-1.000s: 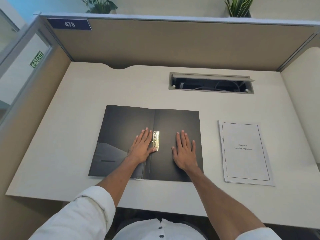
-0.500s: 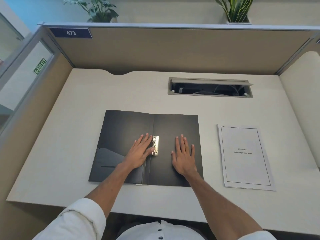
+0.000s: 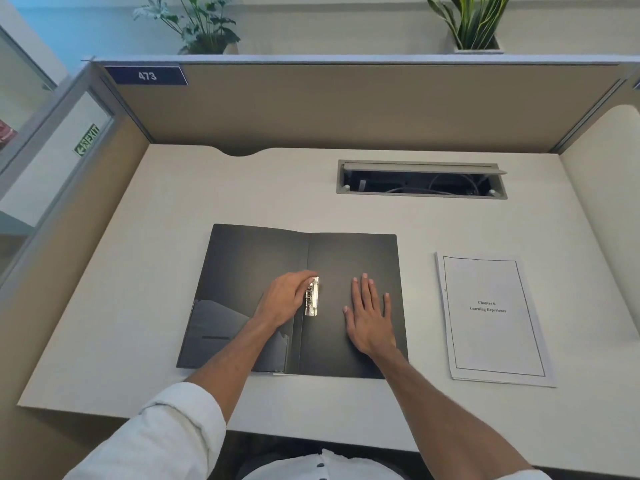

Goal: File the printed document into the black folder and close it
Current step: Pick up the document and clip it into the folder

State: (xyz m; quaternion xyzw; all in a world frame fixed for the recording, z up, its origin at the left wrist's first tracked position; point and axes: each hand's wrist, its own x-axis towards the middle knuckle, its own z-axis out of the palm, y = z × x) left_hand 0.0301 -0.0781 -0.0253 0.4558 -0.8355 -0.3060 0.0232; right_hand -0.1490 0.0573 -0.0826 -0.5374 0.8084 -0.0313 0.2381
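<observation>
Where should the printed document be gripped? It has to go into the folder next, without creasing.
Grip the printed document at its left long edge, coming from the folder side: it lies flat, untouched, with bare desk there for fingers to slide under.

Left hand (image 3: 284,299) curled, right hand (image 3: 370,318) flat

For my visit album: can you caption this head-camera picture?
Left hand at the open black folder's metal clip, right hand flat; printed document waits beside it.

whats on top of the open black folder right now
Both bare hands: the left hand curls at the silver metal clip by the spine, the right hand lies flat on the black folder. The clip's left edge is covered.
</observation>
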